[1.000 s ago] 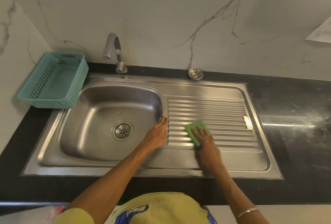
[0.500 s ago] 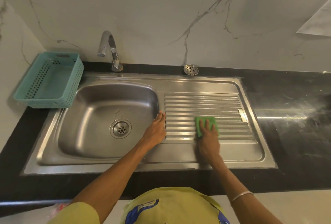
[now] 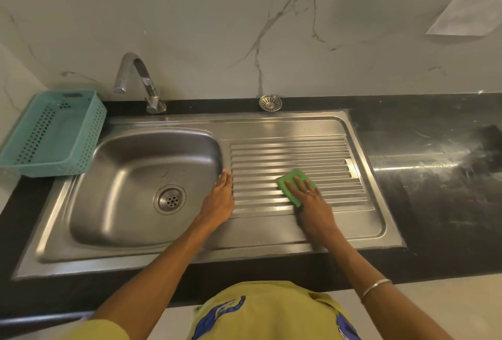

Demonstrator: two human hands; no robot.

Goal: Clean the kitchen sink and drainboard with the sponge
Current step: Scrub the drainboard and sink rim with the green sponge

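Green sponge (image 3: pixel 294 182) sits flat on the ribbed drainboard (image 3: pixel 326 155), pinned under the right hand (image 3: pixel 312 201), fingers straight and slightly spread. Ribs run left-right, so strokes likely follow them. Left hand (image 3: pixel 220 198) rests flat, fingers together, on the divider beside the sink (image 3: pixel 130 176) basin.

No text, label, brand or number could be read anywhere. A pale sheet (image 3: pixel 470 0) on the wall at about two o'clock carried faint lines too blurred to make out, and the blue print on the yellow shirt (image 3: pixel 269 312) at six o'clock formed no legible letters.
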